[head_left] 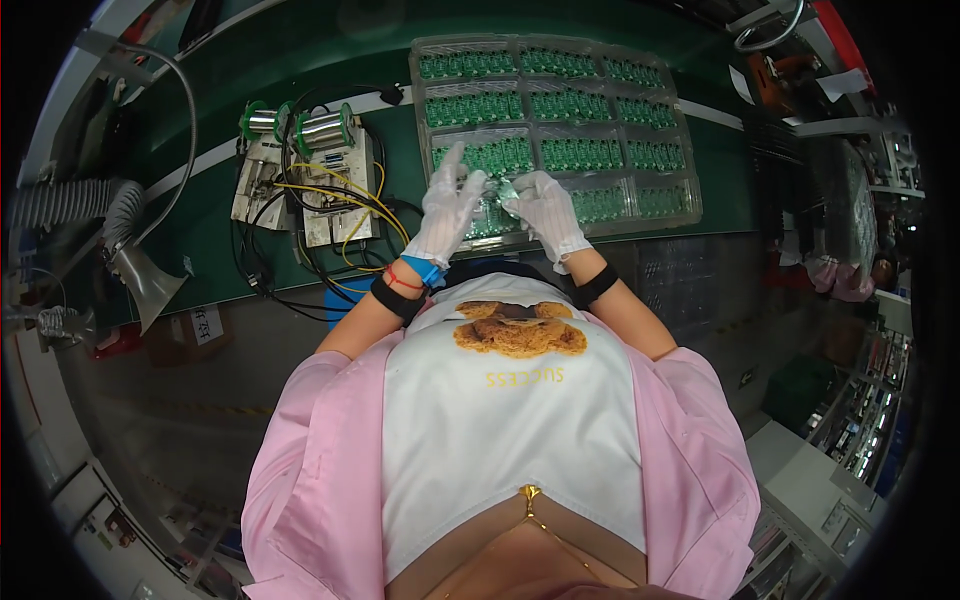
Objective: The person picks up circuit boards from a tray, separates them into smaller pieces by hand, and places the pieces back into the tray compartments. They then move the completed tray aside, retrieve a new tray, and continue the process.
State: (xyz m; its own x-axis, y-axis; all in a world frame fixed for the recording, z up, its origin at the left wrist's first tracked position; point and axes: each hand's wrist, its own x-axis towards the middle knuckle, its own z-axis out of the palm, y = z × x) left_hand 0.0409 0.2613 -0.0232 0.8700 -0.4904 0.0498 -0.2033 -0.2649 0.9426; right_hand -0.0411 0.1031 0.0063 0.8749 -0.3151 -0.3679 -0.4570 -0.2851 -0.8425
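Both my hands wear white gloves and meet over the near edge of a clear plastic tray [690,205] that holds several rows of small green circuit boards [575,153]. My left hand [447,207] and my right hand [545,210] pinch one small green board [503,190] between their fingertips, just above the tray's front row. A blue band and a red cord sit on my left wrist, and black bands wrap both forearms.
The tray lies on a dark green bench top [210,230]. To the left stands a test fixture [305,180] with metal cylinders and yellow and black wires. A grey flexible hose with a funnel mouth [130,260] lies at far left. Shelves stand at right.
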